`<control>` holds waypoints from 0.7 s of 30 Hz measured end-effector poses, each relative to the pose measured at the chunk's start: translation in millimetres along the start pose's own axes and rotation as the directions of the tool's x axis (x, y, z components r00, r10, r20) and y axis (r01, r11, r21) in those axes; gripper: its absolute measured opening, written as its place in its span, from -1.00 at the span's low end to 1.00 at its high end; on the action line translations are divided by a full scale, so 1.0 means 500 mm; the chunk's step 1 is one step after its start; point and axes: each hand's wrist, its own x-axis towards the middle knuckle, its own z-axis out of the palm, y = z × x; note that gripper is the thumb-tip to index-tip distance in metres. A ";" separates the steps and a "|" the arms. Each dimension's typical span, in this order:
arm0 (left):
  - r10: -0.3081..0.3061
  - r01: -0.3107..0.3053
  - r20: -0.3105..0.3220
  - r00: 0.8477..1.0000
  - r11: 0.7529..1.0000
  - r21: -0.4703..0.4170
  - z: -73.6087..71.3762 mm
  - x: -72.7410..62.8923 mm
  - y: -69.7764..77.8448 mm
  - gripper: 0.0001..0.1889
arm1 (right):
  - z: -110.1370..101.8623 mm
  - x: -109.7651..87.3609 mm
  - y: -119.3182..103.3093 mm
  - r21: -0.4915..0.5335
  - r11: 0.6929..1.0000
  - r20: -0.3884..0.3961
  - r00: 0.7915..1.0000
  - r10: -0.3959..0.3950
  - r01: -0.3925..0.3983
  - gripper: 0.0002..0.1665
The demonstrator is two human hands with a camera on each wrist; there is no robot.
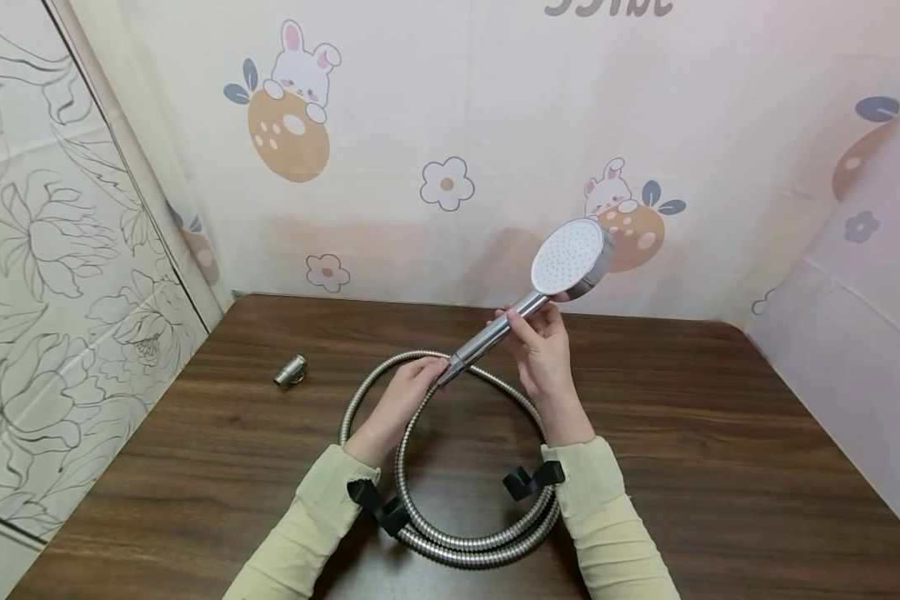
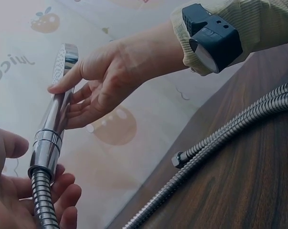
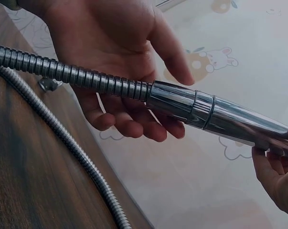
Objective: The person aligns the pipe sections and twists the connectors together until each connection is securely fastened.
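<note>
A chrome shower head (image 1: 567, 257) with a white nozzle face is held up above the table, tilted with its face toward the upper right. My right hand (image 1: 547, 357) grips its handle (image 1: 491, 335) just below the head, thumb across the front. At the handle's lower end, a smooth conical connector (image 3: 172, 99) meets a ribbed metal hose (image 3: 77, 76). Beneath that joint my left hand (image 1: 403, 398) lies palm up, its relaxed fingers under the hose and connector. Its thumb stands apart from the metal in the right wrist view.
The hose loops in coils on the brown wooden table (image 1: 705, 433), below both forearms. In the left wrist view a hex nut (image 2: 177, 160) caps its loose end. A small chrome fitting (image 1: 291, 370) lies at the left. A patterned curtain (image 1: 390, 217) hangs behind the table.
</note>
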 end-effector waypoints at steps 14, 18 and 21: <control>0.039 -0.037 0.037 0.999 0.997 -0.062 0.000 0.004 -0.001 -0.77 | -0.002 0.001 -0.002 0.013 1.000 -0.008 1.000 0.013 -0.012 -0.67; 0.042 -0.038 0.043 0.998 0.995 -0.087 -0.001 0.005 -0.001 -0.76 | -0.002 0.002 -0.002 0.009 1.000 -0.005 1.000 0.012 -0.012 -0.68; 0.049 -0.046 0.037 0.998 0.996 -0.083 -0.002 0.003 0.000 -0.74 | -0.001 0.002 -0.002 0.009 1.000 -0.005 1.000 0.011 -0.011 -0.68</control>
